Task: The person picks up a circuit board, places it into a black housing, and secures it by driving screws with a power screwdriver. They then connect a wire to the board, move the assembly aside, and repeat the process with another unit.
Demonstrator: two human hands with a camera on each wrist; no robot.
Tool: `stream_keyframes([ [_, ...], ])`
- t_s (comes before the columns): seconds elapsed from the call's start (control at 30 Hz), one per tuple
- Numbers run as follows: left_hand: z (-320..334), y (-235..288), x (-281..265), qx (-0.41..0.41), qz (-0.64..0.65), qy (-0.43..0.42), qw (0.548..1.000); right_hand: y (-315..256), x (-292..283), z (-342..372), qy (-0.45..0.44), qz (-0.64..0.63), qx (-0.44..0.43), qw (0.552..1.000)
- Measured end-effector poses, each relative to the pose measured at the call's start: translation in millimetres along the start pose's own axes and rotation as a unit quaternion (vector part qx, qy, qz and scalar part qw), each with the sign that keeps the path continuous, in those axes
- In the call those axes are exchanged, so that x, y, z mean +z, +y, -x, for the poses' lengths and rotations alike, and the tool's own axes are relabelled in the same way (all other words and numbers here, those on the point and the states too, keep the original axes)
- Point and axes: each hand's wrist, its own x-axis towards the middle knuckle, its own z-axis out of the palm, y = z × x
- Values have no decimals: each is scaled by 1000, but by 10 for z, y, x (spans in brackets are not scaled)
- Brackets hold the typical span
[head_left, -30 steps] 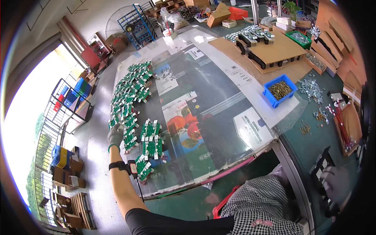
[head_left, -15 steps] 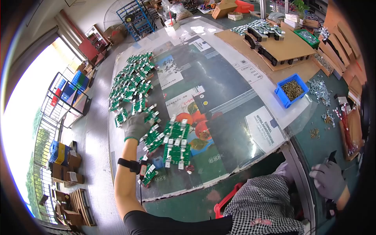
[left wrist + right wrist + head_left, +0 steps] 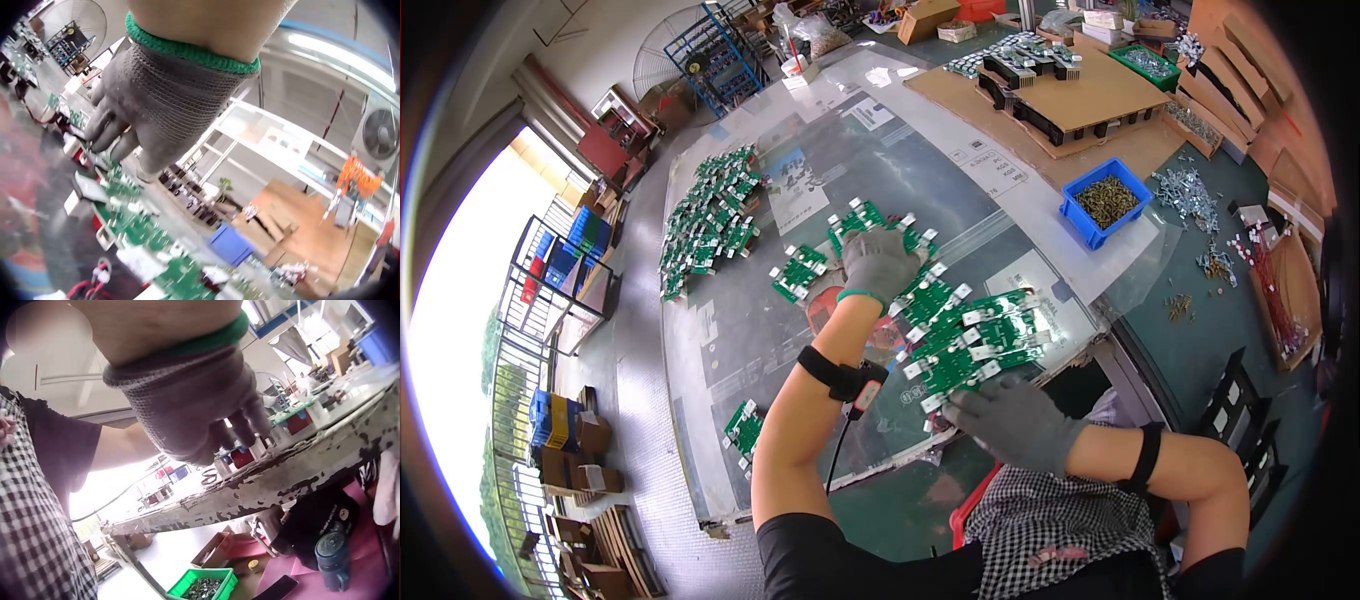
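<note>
My left hand, in a grey glove with a green cuff, rests its fingers on a group of green circuit boards on the table. In the left wrist view, its fingers reach down onto the boards, bent only a little. At the near table edge, my gloved right hand lies with extended fingers against the near side of the same group. The right wrist view has the hand low over the chipped table edge, fingers pointing down beside the boards.
More circuit boards cover the far left of the table, and a single small board lies near its front left. A blue bin of brass-coloured screws sits at the right edge. Black frames under a cardboard sheet stand beyond it.
My left hand has swept rightward across the table, bringing a group of boards away from the left pile. My right hand has come from beyond the table's right side to the boards' near side.
</note>
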Motion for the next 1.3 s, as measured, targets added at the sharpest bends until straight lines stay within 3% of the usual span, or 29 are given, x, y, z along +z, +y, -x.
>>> stream_keyframes([
  [0.07,24,-229,52,101,289,-23,952,154,-71,28,-17,39,61,997],
  [0.13,48,-649,134,224,428,-7,875,269,-197,151,-23,93,103,990],
  [0.17,313,-860,-37,171,393,-12,903,306,-298,197,-19,94,108,989],
  [0.23,762,-1394,-108,127,156,74,977,335,-511,298,-9,91,120,989],
  [0.27,1063,-1538,-157,26,106,27,994,374,-568,352,30,85,113,990],
  [0.33,1552,-1927,-5,-54,47,-58,996,451,-645,455,106,68,96,987],
  [0.37,1767,-2147,156,-39,36,-76,996,469,-687,494,120,72,90,986],
  [0.4,1959,-2133,189,-96,24,-135,986,484,-733,529,134,77,84,984],
  [0.47,2198,-2254,472,-113,-24,-200,973,471,-815,559,154,79,69,982],
  [0.53,2275,-2205,635,-136,19,-253,958,443,-888,602,166,75,52,982],
  [0.57,2293,-2168,580,-136,76,-239,959,413,-926,626,173,74,45,981],
  [0.7,2165,-1814,528,-130,39,-103,985,245,-1108,723,197,69,24,978],
  [0.73,2120,-1707,476,-110,239,-89,961,213,-1153,759,203,69,21,976],
  [0.77,2078,-1550,382,-81,427,-78,897,181,-1174,802,204,71,21,976],
  [0.8,2016,-1378,315,-48,599,-73,796,153,-1204,851,208,72,11,975],
  [0.87,1814,-970,289,84,725,-163,664,97,-1280,976,211,76,-5,974],
  [0.93,1592,-424,271,211,807,-255,490,12,-1327,1118,212,86,8,973],
  [1.0,1525,213,324,266,827,-310,386,-55,-1322,1257,215,100,24,971],
  [1.07,1547,789,386,307,806,-387,326,-79,-1291,1428,231,138,48,962],
  [1.1,1559,1043,414,316,788,-421,319,-95,-1302,1550,217,155,62,962],
  [1.17,1670,1575,172,294,732,-471,396,-146,-1406,1823,159,192,72,966],
  [1.2,1893,1755,-70,245,697,-453,499,-186,-1416,1983,164,197,73,964],
  [1.3,1765,2219,256,293,740,-555,244,-315,-1311,2412,198,215,79,953],
])
